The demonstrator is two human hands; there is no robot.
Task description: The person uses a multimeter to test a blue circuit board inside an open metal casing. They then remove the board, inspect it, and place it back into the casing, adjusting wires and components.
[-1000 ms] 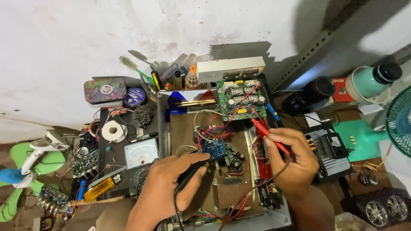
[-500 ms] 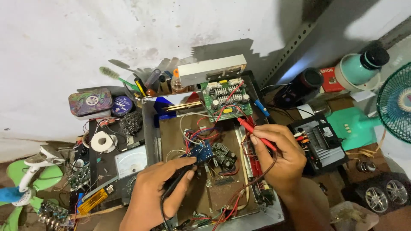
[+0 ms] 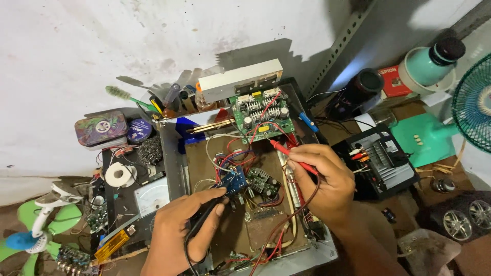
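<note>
My left hand [image 3: 180,232] grips a black test probe [image 3: 204,217], and its tip touches the small blue circuit board [image 3: 235,180] inside an open metal chassis [image 3: 307,255]. The red test probe [image 3: 292,155] is held in my right hand [image 3: 319,181], its tip pointing up-left toward the red wires just below the green circuit board [image 3: 262,116]. A second small green board [image 3: 263,183] with dark parts lies between my hands. Red and black probe leads trail down over the brown base plate [image 3: 235,230].
A white analogue meter [image 3: 152,197] and a solder roll [image 3: 118,174] lie at the left. Near the wall stand a patterned tin [image 3: 101,129], a brush [image 3: 128,97] and a white box [image 3: 240,81]. A black amplifier unit [image 3: 381,162], a green fan [image 3: 473,102] and small speakers [image 3: 468,217] sit at the right.
The view has shifted, so the chassis now sits lower and more central. My right hand with the red probe has drifted slightly left and up; my left hand keeps the black probe on the blue board.
</note>
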